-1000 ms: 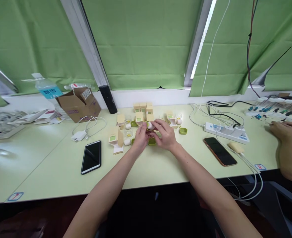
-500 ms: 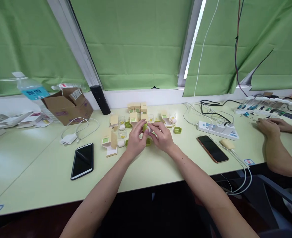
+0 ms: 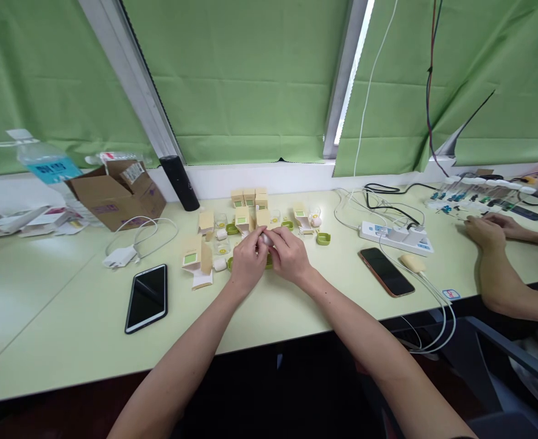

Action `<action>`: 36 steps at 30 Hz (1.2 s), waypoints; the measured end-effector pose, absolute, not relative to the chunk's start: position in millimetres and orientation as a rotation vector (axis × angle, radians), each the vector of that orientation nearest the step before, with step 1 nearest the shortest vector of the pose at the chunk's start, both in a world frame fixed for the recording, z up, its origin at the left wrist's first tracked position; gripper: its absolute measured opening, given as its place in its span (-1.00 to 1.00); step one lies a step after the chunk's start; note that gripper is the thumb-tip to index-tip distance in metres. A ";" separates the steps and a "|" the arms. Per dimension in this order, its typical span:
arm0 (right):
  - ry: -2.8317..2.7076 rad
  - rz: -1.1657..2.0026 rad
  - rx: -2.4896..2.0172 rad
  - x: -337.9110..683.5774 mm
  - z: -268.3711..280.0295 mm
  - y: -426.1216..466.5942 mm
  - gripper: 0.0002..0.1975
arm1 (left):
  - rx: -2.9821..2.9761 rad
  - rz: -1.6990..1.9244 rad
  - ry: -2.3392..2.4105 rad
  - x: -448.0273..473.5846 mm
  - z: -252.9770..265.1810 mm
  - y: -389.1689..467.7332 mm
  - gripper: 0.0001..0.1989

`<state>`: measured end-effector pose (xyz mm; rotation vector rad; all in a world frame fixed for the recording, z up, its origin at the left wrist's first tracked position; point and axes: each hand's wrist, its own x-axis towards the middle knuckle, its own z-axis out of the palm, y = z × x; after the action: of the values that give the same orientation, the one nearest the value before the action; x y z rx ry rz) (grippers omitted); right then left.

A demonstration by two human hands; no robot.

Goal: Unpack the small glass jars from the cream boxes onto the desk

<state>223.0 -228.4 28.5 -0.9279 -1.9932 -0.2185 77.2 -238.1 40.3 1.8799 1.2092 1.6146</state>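
Cartons (image 3: 249, 197), small and beige, stood in a row near the back edge of the pale surface (image 3: 269, 314). A little closer to the front edge, we had our left hand (image 3: 247, 257) and right hand (image 3: 290, 253) drawn together, both pinching a small white piece (image 3: 267, 240) between them; our grip hid most of it, so we could not tell its full shape. Green showed from a case (image 3: 269, 262) in the gap between our hands, and a green holder (image 3: 323, 238) sat to the right of them. Near our left hand lay a white cylinder (image 3: 220, 264), with an opened carton (image 3: 192, 260) beyond it to the left. Toward the front edge we had a white-bordered phone (image 3: 147, 299) on the left and an orange-rimmed phone (image 3: 386, 272) on the right.
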 end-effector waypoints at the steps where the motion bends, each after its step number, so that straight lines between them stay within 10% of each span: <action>1: -1.992 -0.219 -0.926 222.8 29.0 -228.7 -0.59 | 1.880 1.610 1.213 77.9 40.5 -238.7 -0.73; 36: -1.596 0.163 -1.002 298.5 56.1 -221.2 -0.75 | 1.726 1.604 1.088 58.0 30.2 -209.4 -0.55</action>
<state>298.5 -221.2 56.1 -1.0019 -1.5963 0.1632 58.0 -209.4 30.2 1.7256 1.0879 1.6035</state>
